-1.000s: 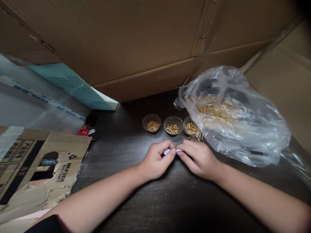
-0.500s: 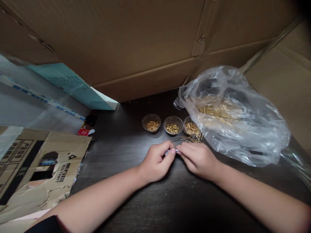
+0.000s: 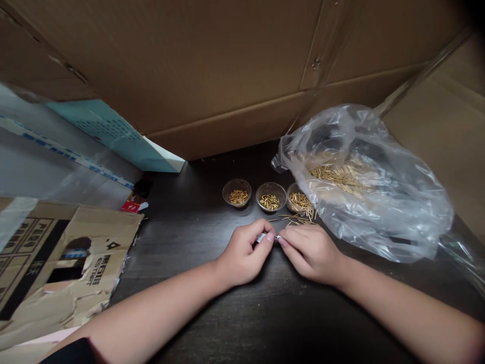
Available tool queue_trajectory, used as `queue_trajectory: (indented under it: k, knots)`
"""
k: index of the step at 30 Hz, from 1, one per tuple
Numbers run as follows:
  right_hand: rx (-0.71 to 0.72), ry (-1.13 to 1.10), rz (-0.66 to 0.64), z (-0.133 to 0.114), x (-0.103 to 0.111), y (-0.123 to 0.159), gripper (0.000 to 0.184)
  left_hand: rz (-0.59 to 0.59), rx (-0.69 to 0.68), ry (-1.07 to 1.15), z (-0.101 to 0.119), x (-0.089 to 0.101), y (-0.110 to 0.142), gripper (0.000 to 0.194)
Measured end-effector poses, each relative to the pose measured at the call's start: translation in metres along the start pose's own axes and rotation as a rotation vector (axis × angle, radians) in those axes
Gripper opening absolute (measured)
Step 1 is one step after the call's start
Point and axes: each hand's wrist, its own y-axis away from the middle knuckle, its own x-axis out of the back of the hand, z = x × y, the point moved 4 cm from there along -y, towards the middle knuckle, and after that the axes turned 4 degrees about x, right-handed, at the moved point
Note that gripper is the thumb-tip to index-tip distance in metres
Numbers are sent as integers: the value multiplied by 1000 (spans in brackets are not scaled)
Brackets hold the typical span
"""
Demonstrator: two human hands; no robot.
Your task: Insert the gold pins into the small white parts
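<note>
Left hand [image 3: 242,254] and right hand [image 3: 310,254] closed, fingertips pinching a small white paper-like strip [image 3: 260,237] (light, flimsy; hold by edges); loose thin brass pins [image 3: 293,218] just beyond.

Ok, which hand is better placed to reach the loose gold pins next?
Probably the right hand: it sits almost directly below the loose gold pins, while the left hand lies farther away, pinching a small white strip.
</note>
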Motion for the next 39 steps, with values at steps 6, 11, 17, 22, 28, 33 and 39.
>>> queue_trajectory:
  k: [6, 11, 17, 22, 28, 33, 39]
  knots:
    - [-5, -11, -22, 2, -3, 1, 28, 12, 16, -23, -2, -1, 1, 18]
    - [-3, -6, -19, 2, -3, 1, 28, 21, 3, -42, 0, 0, 0, 17]
    - [-9, -22, -4, 1, -1, 1, 27, 136, -209, -162, 11, 0, 10, 7]
    - [-22, -62, 44, 1, 1, 2, 25, 154, -432, -246, 32, 0, 18, 18]
    - [-27, -74, 63, 3, 1, 1, 24, 174, -358, -454, 60, 30, -10, 24]
    - [-20, -125, 90, 1, 3, 2, 22, -190, -221, -938, 80, 38, -64, 16]
    - [19, -126, 101, -1, 4, 2, 24, -409, 40, -1320, 75, 21, -106, 15]
